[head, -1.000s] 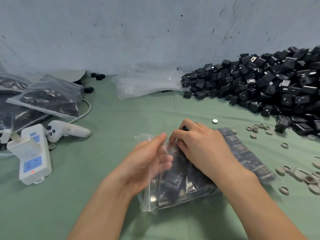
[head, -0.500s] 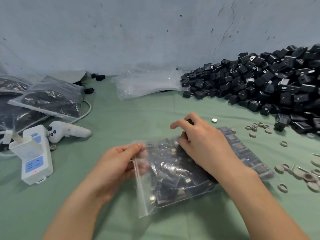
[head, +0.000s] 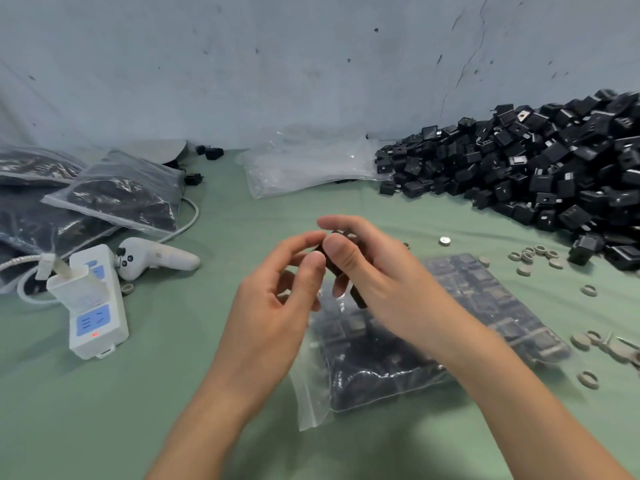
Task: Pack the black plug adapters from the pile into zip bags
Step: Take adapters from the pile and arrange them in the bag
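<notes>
The right hand [head: 377, 282] is hovering just above the far left corner of the zip bag [head: 391, 368], with its fingers curled and its thumb pressing a black adapter [head: 341, 233] against them. A second adapter [head: 358, 299] is sticking out below those fingers, though blur is making its hold hard to read. The left hand [head: 273, 299] is hanging just left of the bag, above the cloth [head: 207, 393]. Its index finger and thumb are curling in onto the near end of the upper adapter and pinching it, while its other fingers are bending loosely and holding nothing. The bag is lying flat on the cloth under both wrists, already crowded with black adapters, and its open mouth is facing left. The pile [head: 540, 174] of loose adapters is sitting well beyond the bag, to the far right against the wall [head: 311, 64]. A stack of empty bags [head: 304, 168] is lying beyond the bag, just left of that pile. Grey rings [head: 533, 258] are lying scattered to the right of the bag, between it and the pile, and a small silver disc [head: 444, 240] is lying just beyond its far edge. Well to the left of the bag, a white controller [head: 162, 259] and a white power strip [head: 95, 306] are resting on the cloth, with filled bags [head: 121, 192] lying farther left and beyond them.
</notes>
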`<state>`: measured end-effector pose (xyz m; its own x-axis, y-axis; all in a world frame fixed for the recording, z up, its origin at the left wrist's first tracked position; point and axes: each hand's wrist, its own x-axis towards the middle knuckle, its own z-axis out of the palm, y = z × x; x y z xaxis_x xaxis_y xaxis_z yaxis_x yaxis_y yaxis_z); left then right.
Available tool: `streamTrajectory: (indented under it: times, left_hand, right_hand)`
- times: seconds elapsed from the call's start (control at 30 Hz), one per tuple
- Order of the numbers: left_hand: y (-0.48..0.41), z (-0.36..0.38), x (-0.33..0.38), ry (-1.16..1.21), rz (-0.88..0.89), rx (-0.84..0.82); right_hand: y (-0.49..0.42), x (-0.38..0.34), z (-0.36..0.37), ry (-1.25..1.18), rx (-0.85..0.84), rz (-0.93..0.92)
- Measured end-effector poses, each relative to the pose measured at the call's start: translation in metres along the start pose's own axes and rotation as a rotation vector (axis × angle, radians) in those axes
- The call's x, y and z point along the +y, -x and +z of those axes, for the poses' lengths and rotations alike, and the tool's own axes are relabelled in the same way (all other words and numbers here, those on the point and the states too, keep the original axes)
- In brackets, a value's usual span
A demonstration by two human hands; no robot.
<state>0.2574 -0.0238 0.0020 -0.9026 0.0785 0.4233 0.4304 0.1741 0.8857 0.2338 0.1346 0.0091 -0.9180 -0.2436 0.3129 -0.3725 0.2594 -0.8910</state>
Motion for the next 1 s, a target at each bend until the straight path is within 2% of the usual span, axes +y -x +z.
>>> streamTrajectory:
  times: [0.07, 0.2, 0.37, 0.47, 0.57, 0.63, 0.7, 0.8, 0.9, 1.0]
  left_hand:
    - [0.002, 0.001, 0.0, 0.102, -0.057, -0.04]
    - [0.001, -0.007, -0.005, 0.375, -0.286, -0.142]
    - [0.002, -0.016, -0.006, 0.572, -0.368, -0.2]
    - [0.001, -0.024, -0.01, 0.524, -0.458, -0.156]
    - [0.002, -0.041, -0.022, 0.387, -0.57, 0.147]
    - [0.006, -0.053, -0.033, 0.192, -0.65, 0.283]
    - [0.011, -0.057, -0.039, 0.092, -0.721, 0.28]
    - [0.016, -0.049, -0.038, 0.113, -0.795, 0.178]
    - [0.019, -0.039, -0.035, 0.176, -0.787, 0.073]
    - [0.014, -0.029, -0.033, 0.237, -0.756, 0.04]
  right_hand:
    - [0.001, -0.002, 0.004, 0.082, -0.033, -0.013]
    - [0.006, -0.006, 0.007, 0.332, -0.091, -0.055]
    - [0.009, -0.01, 0.011, 0.443, -0.141, -0.111]
    - [0.008, -0.009, 0.013, 0.478, -0.076, -0.177]
    - [0.006, -0.006, 0.004, 0.446, 0.113, -0.181]
    - [0.004, -0.003, -0.005, 0.431, 0.243, -0.143]
    - [0.001, 0.0, -0.015, 0.441, 0.323, -0.088]
    - [0.001, 0.005, -0.025, 0.434, 0.383, -0.014]
    - [0.003, 0.01, -0.031, 0.428, 0.433, 0.025]
    - [0.003, 0.013, -0.034, 0.394, 0.488, 0.055]
